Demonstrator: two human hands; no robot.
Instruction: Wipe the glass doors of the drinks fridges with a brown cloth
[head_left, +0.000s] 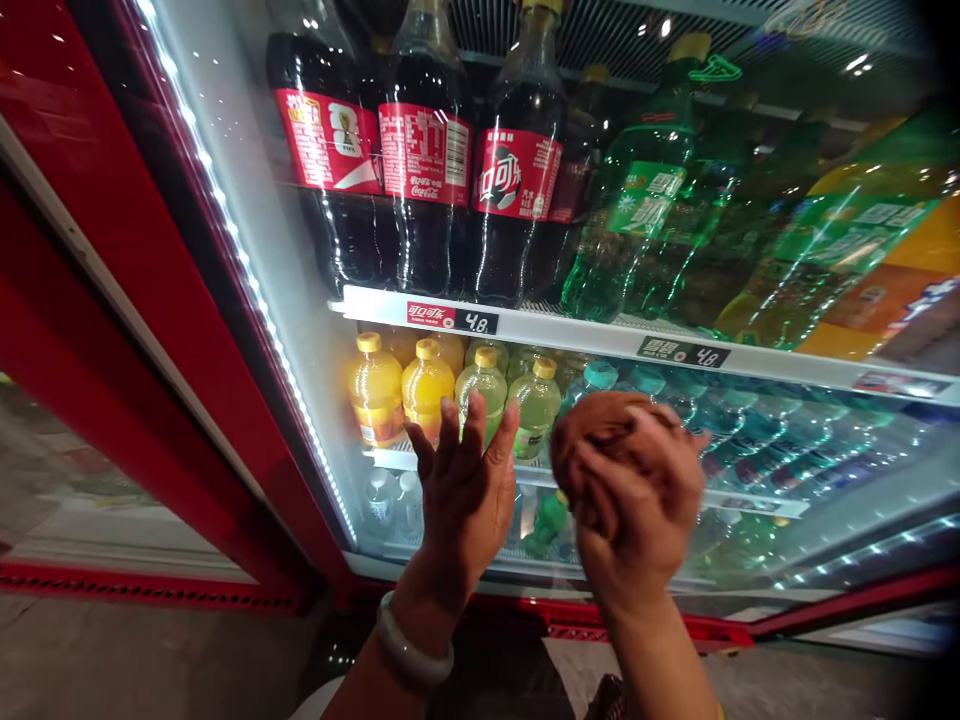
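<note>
My left hand [466,490] is raised with its fingers spread and nothing in it, in front of the small yellow and pale green drink bottles. A pale bangle [411,645] circles that wrist. To its right, my right hand [649,500] is closed around a bunched brown cloth [600,430]. Facing both hands is a lit drinks fridge, with a glass door apparently between; whether either hand touches the glass I cannot tell. Behind the left fingers are a yellow juice bottle [375,385] and a pale green bottle [534,400].
Large cola bottles [431,150] and green soda bottles [649,170] stand on the upper shelf, whose white price rail [555,330] runs across the view. Several teal-capped bottles [739,420] fill the shelf below. A red door frame [172,300] rises at left, above the floor [150,660].
</note>
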